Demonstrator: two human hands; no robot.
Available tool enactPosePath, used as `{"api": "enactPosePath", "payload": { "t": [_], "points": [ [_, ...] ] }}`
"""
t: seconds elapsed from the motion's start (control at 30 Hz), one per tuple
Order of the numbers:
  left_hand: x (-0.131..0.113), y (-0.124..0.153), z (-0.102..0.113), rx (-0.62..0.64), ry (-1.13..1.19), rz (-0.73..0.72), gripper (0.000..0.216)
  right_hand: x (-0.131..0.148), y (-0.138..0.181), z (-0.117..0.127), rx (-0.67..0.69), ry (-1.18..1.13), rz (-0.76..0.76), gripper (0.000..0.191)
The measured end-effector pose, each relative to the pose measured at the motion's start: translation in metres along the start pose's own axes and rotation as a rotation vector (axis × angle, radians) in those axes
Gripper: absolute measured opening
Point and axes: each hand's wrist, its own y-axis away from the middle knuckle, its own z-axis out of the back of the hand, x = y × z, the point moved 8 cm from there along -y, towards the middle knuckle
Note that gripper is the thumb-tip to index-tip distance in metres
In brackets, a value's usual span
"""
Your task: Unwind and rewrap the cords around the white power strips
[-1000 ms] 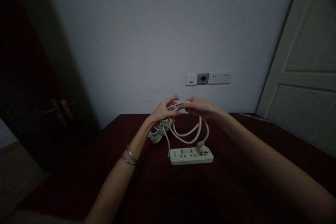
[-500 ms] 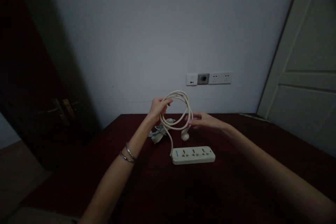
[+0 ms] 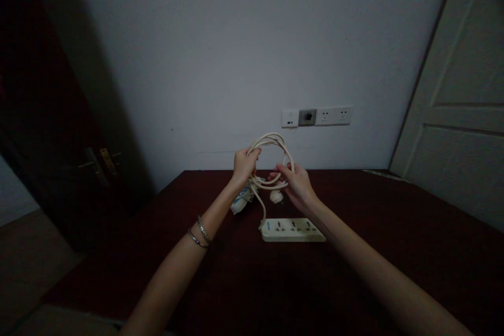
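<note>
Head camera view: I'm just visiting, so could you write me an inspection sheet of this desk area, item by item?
Surface: dark red table, dimly lit.
Job's things: white power strip lies flat on the table; its cord is coiled in a loop held up above it; the plug hangs under the loop.
Clutter: a white and blue bundle lies on the table below the left hand; what it is cannot be told.
Grippers: left hand closed on the loop's left side, bracelets on that wrist; right hand has fingers on the loop's lower right, grip unclear.
Cables: only the cord, running down to the strip's left end.
Surroundings: wall sockets, dark door at left, white door at right.
</note>
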Motion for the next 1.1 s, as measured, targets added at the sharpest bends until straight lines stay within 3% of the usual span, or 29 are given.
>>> {"api": "enactPosePath", "payload": {
  "t": [0.1, 0.23, 0.5, 0.63, 0.73, 0.8, 0.87, 0.97, 1.1],
  "points": [
    [0.008, 0.001, -0.006, 0.106, 0.096, 0.062, 0.022, 0.007, -0.007, 0.005, -0.102, 0.025, 0.075, 0.021],
    [0.019, 0.009, -0.017, 0.253, 0.266, 0.152, 0.015, 0.009, -0.017, 0.007, -0.186, 0.004, 0.093, 0.023],
    [0.039, 0.02, -0.015, 0.316, 0.542, 0.238, 0.027, -0.009, -0.022, 0.003, -0.164, -0.089, -0.055, 0.029],
    [0.045, 0.003, -0.002, 0.259, 0.36, 0.183, 0.05, -0.031, -0.015, -0.001, -0.085, -0.244, -0.215, 0.038],
    [0.03, -0.012, 0.003, 0.267, 0.063, 0.035, 0.068, -0.038, -0.012, -0.001, -0.052, -0.246, -0.214, 0.039],
    [0.019, -0.019, 0.0, 0.333, -0.089, -0.035, 0.07, -0.04, -0.011, -0.001, -0.041, -0.226, -0.22, 0.039],
    [0.014, -0.023, -0.005, 0.416, -0.17, -0.041, 0.059, -0.041, -0.01, -0.002, -0.031, -0.216, -0.234, 0.038],
    [0.019, -0.029, -0.006, 0.512, -0.189, 0.062, 0.037, -0.037, -0.008, -0.005, 0.001, -0.213, -0.257, 0.037],
    [0.042, -0.024, -0.007, 0.624, 0.107, 0.416, 0.018, -0.032, -0.005, -0.014, 0.054, -0.254, -0.312, 0.038]
  ]
}}
